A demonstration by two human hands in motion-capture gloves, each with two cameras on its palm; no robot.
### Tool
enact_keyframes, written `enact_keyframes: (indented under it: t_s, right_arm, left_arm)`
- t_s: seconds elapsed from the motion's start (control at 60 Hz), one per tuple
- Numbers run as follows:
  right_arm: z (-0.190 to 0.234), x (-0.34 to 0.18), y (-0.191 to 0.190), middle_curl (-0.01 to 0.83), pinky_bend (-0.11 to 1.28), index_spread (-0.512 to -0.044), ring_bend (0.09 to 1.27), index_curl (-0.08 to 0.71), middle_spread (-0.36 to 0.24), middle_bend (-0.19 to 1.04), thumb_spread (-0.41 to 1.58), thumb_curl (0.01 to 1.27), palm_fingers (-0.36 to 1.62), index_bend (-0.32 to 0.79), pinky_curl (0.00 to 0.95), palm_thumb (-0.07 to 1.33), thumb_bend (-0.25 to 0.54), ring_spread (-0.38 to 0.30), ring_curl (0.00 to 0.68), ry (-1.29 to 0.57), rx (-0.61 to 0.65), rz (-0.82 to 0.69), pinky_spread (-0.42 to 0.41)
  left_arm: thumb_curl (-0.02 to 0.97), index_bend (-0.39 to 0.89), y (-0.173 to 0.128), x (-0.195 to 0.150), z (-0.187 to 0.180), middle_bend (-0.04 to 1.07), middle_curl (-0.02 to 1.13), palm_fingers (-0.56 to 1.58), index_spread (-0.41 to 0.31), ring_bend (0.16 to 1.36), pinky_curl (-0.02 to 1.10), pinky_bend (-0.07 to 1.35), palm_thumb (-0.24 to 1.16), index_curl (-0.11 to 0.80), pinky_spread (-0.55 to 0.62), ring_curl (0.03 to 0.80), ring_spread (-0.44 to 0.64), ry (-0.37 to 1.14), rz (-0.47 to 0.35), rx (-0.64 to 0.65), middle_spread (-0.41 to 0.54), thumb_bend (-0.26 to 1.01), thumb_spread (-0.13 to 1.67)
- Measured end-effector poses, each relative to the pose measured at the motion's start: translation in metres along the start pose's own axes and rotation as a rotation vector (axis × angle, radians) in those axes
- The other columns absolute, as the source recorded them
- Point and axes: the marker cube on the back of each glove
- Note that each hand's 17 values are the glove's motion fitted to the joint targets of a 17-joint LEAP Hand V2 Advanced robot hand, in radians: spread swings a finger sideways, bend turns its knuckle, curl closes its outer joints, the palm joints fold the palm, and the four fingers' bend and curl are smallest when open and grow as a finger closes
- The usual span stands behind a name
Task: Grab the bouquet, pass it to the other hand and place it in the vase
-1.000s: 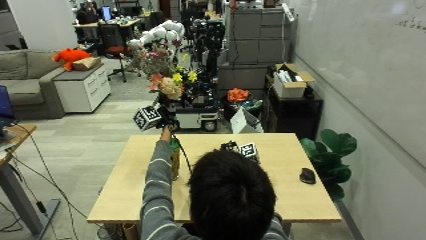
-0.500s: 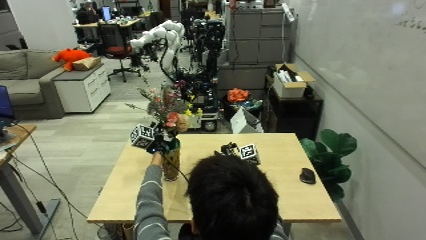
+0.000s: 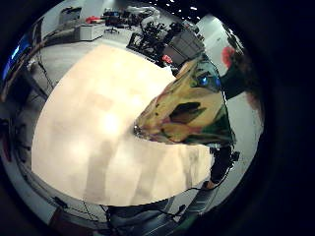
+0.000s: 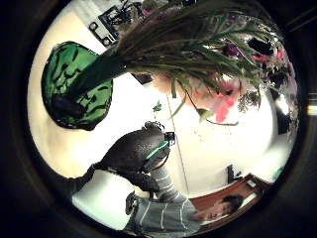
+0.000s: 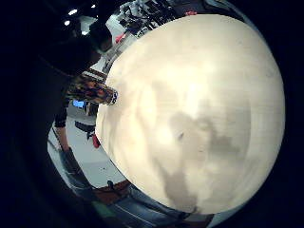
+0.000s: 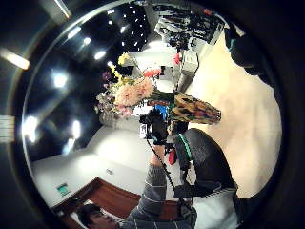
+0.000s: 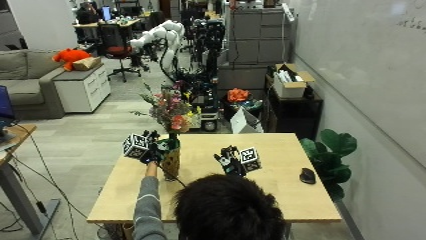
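The bouquet of pink and yellow flowers stands upright with its stems down in the brown patterned vase near the table's left edge. My left hand is at the vase's mouth with its fingers round the stems. The left thumb side palm view shows the stems running into the vase's mouth; the little finger side shows the vase's wall close by. My right hand hovers over the middle of the table, fingers relaxed and holding nothing. The right thumb side view shows bouquet, vase and left hand.
The wooden table has a black mouse near its right edge. A potted plant stands on the floor beyond that edge. My head fills the lower middle of the outside view.
My left hand came down from well above the table, and the bouquet went down with it into the vase. My right hand stayed over the table's middle.
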Motion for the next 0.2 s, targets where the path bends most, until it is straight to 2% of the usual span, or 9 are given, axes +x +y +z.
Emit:
enact_keyframes:
  t_s: [0.05, 0.117, 0.2]
  right_arm:
    - [-0.001, 0.003, 0.000, 0.418, 0.24, -0.235, 0.33, 0.279, -0.071, 0.20, 1.05, 0.37, 0.79, 0.13, 0.358, 0.70, -0.023, -0.109, 0.379, 0.027, 0.017, 0.004, 0.196]
    - [0.002, 0.003, 0.001, 0.418, 0.23, -0.235, 0.33, 0.279, -0.071, 0.20, 1.05, 0.37, 0.79, 0.12, 0.358, 0.70, -0.023, -0.109, 0.380, 0.015, 0.016, -0.026, 0.196]
    - [0.003, 0.010, 0.004, 0.418, 0.23, -0.235, 0.33, 0.279, -0.071, 0.20, 1.05, 0.37, 0.79, 0.12, 0.359, 0.70, -0.023, -0.108, 0.382, 0.055, 0.002, 0.059, 0.197]
  left_arm:
    - [0.353, 0.06, 0.004, -0.005, -0.003, 0.19, 0.31, -0.15, 0.161, 0.60, 0.31, 0.44, 0.16, 0.100, 0.43, 0.286, 0.37, -0.032, -0.030, 0.017, 0.360, -0.04, 0.73]
    - [0.354, 0.07, 0.007, -0.010, -0.006, 0.19, 0.31, -0.14, 0.157, 0.60, 0.31, 0.43, 0.16, 0.092, 0.43, 0.283, 0.38, -0.041, -0.024, 0.055, 0.359, -0.04, 0.73]
    - [0.353, 0.07, 0.017, -0.006, -0.005, 0.22, 0.32, -0.11, 0.154, 0.59, 0.31, 0.42, 0.17, 0.083, 0.42, 0.281, 0.37, 0.099, -0.043, -0.038, 0.342, -0.04, 0.74]
